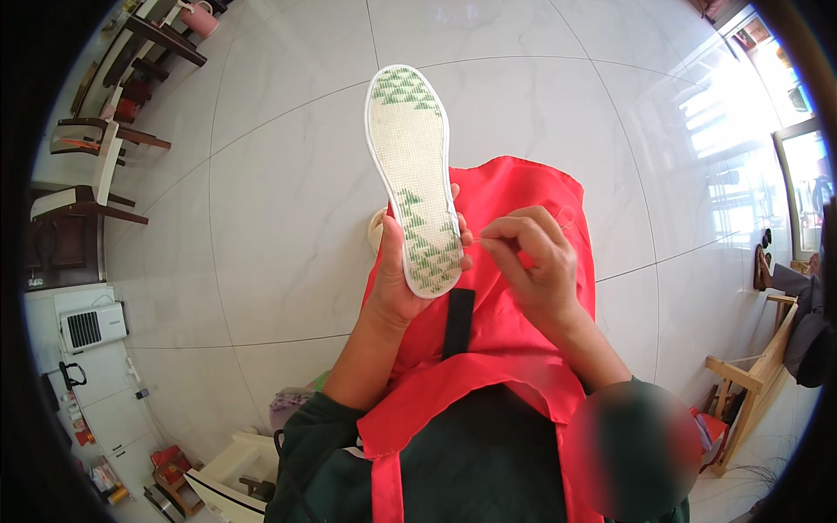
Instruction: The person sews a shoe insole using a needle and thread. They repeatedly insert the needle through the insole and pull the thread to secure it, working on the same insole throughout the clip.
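A cream shoe insole (408, 152) with a white bound edge stands out over my lap, its toe end pointing away from me. Green stitched triangles cover its toe end and its heel half, while the middle is plain mesh. My left hand (392, 275) grips the heel half, thumb along the left edge and fingers behind, their tips showing at the right edge. Just right of the heel, my right hand (536, 257) is closed in a pinch on a fine thread (477, 240) that runs toward the insole's edge. Whether a needle is in that pinch is too small to tell.
A red apron (523, 196) with a black strip (458, 322) covers my lap. Pale floor tiles (296, 166) lie around me. Wooden chairs (96, 205) stand at the left, a white drawer unit (235, 471) at the lower left, and a wooden frame (758, 383) at the right.
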Tool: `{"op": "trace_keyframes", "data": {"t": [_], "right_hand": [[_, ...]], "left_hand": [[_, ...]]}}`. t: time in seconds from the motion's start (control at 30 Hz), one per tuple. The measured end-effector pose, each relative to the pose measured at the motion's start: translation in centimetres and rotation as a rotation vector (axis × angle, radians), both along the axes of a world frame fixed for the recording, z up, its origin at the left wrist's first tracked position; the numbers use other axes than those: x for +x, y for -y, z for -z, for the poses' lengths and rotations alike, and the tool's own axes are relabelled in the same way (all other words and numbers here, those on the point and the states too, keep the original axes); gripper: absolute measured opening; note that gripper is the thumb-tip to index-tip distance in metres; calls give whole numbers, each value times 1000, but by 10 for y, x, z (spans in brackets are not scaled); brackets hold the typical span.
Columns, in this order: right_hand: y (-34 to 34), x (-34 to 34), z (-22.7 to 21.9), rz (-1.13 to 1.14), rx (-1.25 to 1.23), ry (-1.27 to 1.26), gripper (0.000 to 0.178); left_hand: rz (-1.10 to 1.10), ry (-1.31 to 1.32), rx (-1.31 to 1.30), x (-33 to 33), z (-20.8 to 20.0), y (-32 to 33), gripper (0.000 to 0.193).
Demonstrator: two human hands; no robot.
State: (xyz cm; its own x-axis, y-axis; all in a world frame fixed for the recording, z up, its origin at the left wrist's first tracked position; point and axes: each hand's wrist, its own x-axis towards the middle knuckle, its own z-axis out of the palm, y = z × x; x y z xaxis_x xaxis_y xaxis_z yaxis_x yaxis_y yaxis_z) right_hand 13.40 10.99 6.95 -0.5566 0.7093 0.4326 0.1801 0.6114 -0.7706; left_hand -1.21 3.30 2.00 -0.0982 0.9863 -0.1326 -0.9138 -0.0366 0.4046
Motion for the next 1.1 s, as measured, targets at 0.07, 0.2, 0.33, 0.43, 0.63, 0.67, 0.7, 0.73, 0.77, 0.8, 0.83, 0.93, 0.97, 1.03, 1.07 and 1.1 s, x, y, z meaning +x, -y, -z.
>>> {"op": "trace_keyframes", "data": {"t": [0.07,0.2,0.33,0.43,0.63,0.67,0.7,0.73,0.77,0.8,0.83,0.93,0.97,1.03,1.07,1.1], "right_hand": [[0,-7,5,12,51,4,13],[-3,-9,6,8,69,63,11],[-3,-10,5,22,62,85,10],[-4,-11,7,30,20,65,10],[-3,-12,4,18,-3,60,11],[-3,-12,5,22,2,71,11],[-4,-13,5,25,8,80,11],[-4,-13,5,28,4,75,11],[-4,-12,6,31,1,69,11],[-4,-12,6,35,-4,63,10],[-4,-12,6,34,-5,59,10],[-3,-13,6,32,-9,52,10],[-3,-13,4,31,-11,53,10],[-3,-13,4,27,-4,55,10],[-3,-13,4,25,6,57,10],[-3,-13,5,24,17,59,10]], "left_hand": [[-3,-34,-27,1,2,1,86],[-8,-60,-17,2,5,2,83],[-18,-55,-16,3,5,2,83],[-16,-60,-17,2,4,2,84],[3,-92,-24,1,-1,2,85],[-8,-105,-31,2,-2,2,86],[-8,-109,-29,2,-3,2,86],[-8,-114,-27,2,-3,2,86],[-8,-118,-25,1,-3,2,86],[0,-121,-22,1,-2,2,86],[9,-124,-19,0,-1,2,85],[7,-131,-23,1,-1,2,84],[2,-133,-26,1,-2,2,84],[15,-137,-22,0,0,2,85],[21,-139,-20,0,0,2,85],[14,-134,-23,0,0,2,85]]}}
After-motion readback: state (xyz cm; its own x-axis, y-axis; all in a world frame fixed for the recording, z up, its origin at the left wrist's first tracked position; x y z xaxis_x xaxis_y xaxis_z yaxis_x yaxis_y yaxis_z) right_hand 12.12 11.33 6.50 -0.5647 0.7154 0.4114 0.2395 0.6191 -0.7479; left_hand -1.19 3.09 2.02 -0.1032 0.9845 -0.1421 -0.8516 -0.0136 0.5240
